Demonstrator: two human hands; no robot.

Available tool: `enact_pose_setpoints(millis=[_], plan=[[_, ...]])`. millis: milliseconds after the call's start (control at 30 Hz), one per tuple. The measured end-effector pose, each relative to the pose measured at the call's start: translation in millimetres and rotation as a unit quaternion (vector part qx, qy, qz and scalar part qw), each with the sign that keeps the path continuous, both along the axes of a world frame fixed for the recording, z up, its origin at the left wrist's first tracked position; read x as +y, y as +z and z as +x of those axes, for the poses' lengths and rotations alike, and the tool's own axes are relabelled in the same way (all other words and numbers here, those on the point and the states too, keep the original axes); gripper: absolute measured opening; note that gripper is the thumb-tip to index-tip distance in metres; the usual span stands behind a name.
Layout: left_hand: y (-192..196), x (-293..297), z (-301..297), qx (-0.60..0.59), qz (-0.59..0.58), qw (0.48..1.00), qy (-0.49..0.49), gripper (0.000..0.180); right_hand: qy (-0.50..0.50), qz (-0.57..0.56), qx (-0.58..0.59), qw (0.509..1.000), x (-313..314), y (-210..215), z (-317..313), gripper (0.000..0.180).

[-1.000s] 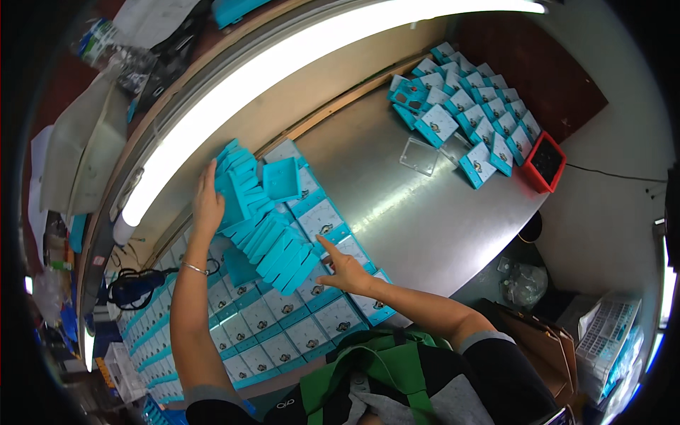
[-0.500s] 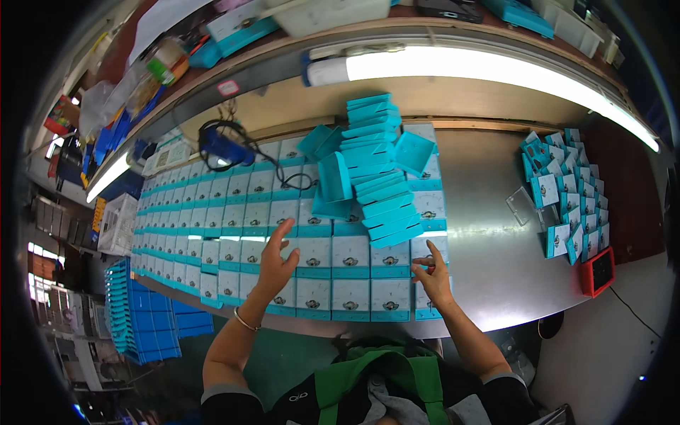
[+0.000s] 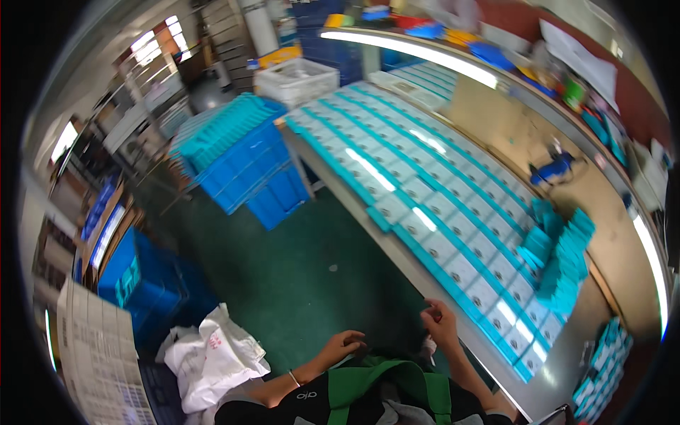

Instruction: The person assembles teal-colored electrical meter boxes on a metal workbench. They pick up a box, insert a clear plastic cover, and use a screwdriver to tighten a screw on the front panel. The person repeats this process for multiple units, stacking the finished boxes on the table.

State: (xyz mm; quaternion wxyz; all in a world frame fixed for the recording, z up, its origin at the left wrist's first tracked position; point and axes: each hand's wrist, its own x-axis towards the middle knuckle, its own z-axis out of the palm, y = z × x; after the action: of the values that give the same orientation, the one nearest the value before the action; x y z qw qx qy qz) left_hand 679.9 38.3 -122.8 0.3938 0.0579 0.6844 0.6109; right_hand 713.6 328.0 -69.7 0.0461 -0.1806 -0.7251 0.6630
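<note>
My left hand [image 3: 345,344] is held low in front of my body, over the green floor, with its fingers loosely stretched and nothing visible in them. A band circles that wrist. My right hand [image 3: 441,324] is beside the table's front edge, its fingers bent inward; whether they hold anything small is hidden. Nearest to it are rows of white boxes with teal sides [image 3: 459,276], laid close together across the metal table. Toward the table's right end, a heap of teal box parts [image 3: 564,265] lies on top of the boxes.
Blue crates [image 3: 244,173] with stacked teal trays [image 3: 225,131] stand beyond the table's left end, near a white basket [image 3: 297,79]. A white bag [image 3: 212,354] and a blue bin [image 3: 145,280] are at my left. A lit tube [image 3: 411,53] runs under the shelf.
My view has swung left, so the table now lies to the right and the floor and crates show. Both hands have drawn back from above the boxes toward my body.
</note>
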Motion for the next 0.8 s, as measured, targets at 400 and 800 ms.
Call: enact_pose_setpoints(millis=[400, 800], plan=[[-8.6, -188.4, -111.2, 0.022, 0.033, 0.935, 0.353, 0.033, 0.384, 0.069, -0.032, 0.92, -205.0, -43.0, -233.5, 0.038], [-21.1, -342.5, -155.9, -0.015, -0.147, 0.817, 0.557, 0.035, 0.629, -0.062, -0.099, 0.769, -441.1, -23.4, -489.8, 0.038]])
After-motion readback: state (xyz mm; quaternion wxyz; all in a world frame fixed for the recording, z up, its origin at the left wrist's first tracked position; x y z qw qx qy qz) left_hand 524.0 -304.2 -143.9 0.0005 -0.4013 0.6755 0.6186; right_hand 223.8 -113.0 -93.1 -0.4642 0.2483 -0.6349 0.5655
